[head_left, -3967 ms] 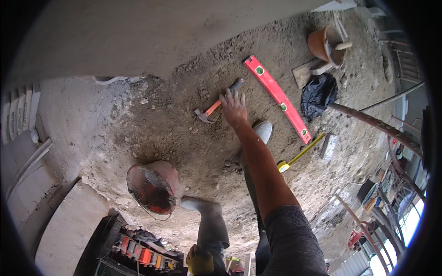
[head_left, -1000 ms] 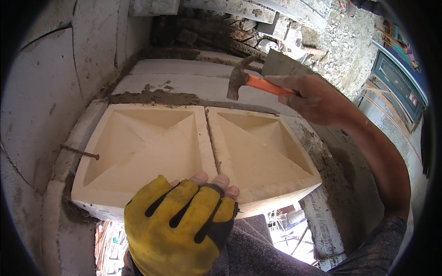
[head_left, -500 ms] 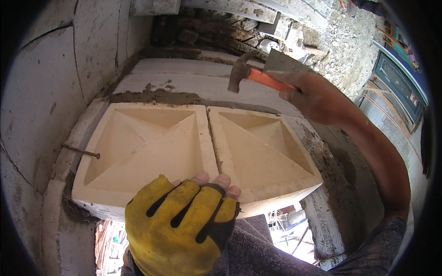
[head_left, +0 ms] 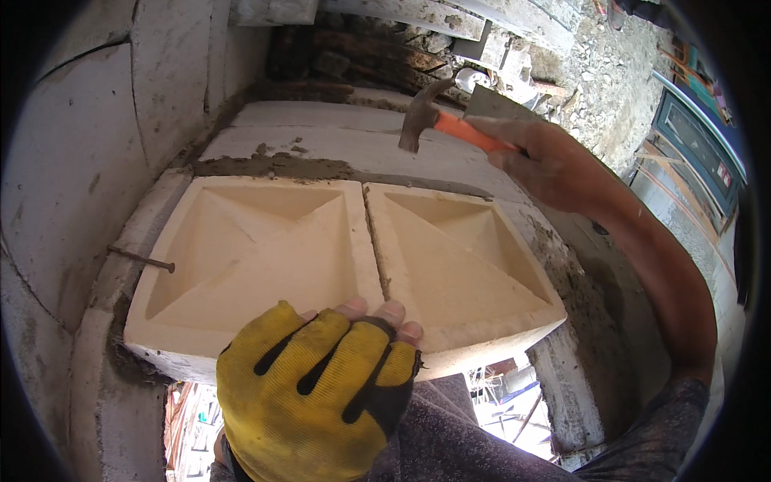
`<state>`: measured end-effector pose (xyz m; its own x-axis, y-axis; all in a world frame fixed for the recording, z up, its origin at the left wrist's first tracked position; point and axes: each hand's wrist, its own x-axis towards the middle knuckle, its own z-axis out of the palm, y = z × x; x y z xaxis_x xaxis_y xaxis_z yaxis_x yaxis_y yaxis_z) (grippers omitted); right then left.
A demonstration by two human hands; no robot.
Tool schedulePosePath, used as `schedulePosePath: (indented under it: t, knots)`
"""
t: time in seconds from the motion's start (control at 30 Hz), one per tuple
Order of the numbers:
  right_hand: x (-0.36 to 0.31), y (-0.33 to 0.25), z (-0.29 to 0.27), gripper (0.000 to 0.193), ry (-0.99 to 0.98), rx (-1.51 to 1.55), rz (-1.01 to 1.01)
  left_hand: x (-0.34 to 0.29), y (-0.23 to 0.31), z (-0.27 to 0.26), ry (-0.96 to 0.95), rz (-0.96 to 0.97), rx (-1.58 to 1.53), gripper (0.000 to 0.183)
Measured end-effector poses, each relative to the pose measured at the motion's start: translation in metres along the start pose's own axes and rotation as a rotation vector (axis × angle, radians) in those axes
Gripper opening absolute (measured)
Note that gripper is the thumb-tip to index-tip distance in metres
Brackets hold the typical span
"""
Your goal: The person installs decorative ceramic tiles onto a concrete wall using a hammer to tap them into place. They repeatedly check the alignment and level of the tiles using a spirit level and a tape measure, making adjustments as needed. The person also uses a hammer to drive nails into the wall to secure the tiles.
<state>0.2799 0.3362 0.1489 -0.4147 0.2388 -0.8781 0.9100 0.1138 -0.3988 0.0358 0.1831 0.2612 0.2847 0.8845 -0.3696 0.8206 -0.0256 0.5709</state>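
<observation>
Two cream cast blocks lie side by side in a wall opening, the left block [head_left: 265,265] and the right block [head_left: 462,265], each with a hollow of slanted facets. A narrow dark joint runs between them. My left hand [head_left: 313,394], in a yellow and black fingerless glove, is closed over their near edge at the joint; its fingertips press on the rims and its thumb is hidden. My bare right hand [head_left: 554,165] grips a claw hammer [head_left: 466,132] by its orange handle. The hammer's metal head hangs above the far rims, apart from the blocks.
A rusty nail [head_left: 144,259] sticks out of the left side toward the left block. Grey mortar [head_left: 273,167] lines the far edge. Pale block walls [head_left: 88,177] rise at left. Rubble [head_left: 602,88] and a dark-framed panel [head_left: 699,145] lie beyond, at right.
My right hand and the hammer have shifted slightly, with the hammer head a little higher and to the right. My left hand stays on the near edge of the blocks.
</observation>
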Motion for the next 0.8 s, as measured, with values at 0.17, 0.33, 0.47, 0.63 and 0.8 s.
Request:
schedulePosePath:
  t: [0.17,0.33,0.47,0.63,0.8]
  knots:
    - [0.004,-0.007,0.002,0.046,-0.116,-0.058,0.024,-0.005,0.001,0.001,0.036,-0.002,0.009,0.016]
    - [0.021,-0.019,0.003,0.045,0.033,-0.046,-0.132,-0.002,-0.007,0.006,0.061,0.012,-0.055,0.016]
    - [0.05,-0.05,0.011,0.045,0.061,0.149,-0.335,0.004,-0.004,-0.001,0.045,-0.02,-0.074,0.014]
    - [0.067,-0.075,0.024,0.044,0.101,0.155,-0.401,-0.007,-0.02,0.019,0.301,0.113,-0.101,0.02]
    - [0.066,-0.076,0.032,0.045,0.081,0.136,-0.409,-0.003,-0.021,0.029,0.386,0.118,-0.1,0.013]
